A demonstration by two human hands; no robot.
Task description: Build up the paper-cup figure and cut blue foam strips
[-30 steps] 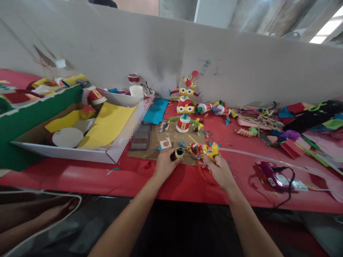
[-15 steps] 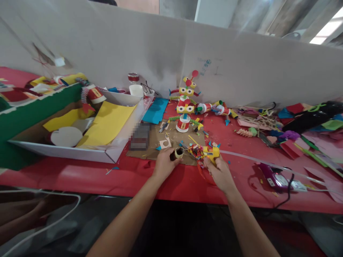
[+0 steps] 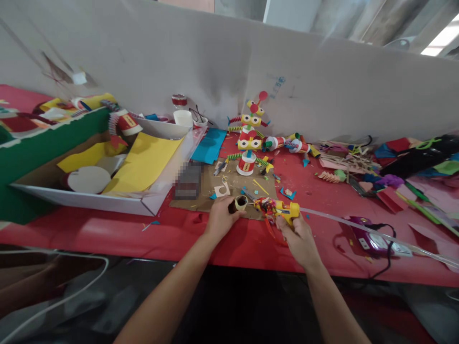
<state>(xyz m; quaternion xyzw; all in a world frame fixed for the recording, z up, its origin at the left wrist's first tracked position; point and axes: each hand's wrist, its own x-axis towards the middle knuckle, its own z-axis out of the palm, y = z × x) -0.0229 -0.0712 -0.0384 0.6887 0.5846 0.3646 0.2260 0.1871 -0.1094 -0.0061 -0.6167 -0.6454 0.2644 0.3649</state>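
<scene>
My left hand [image 3: 220,217] holds a short paper tube [image 3: 241,202], its dark open end turned up and towards the right. The fingers of my right hand [image 3: 296,234] are wrapped round the handle of a yellow glue gun [image 3: 287,210]. The gun's nozzle points left and lies close to the tube's rim; whether they touch is too small to tell. A clear glue stick [image 3: 333,217] runs out of the gun's back to the right. Behind my hands a paper-cup figure [image 3: 246,163] with yellow eyes and green spring arms stands on a cardboard sheet [image 3: 265,184].
At the left is a white box [image 3: 118,204] with yellow paper inside. Blue paper [image 3: 210,145] lies behind the cardboard. More cup figures stand or lie near the wall. A purple power strip [image 3: 373,239] and craft scraps [image 3: 351,160] are at the right.
The glue gun and my right hand have shifted slightly right and down. The tube stays in my left hand at nearly the same place. The camera view has moved a little.
</scene>
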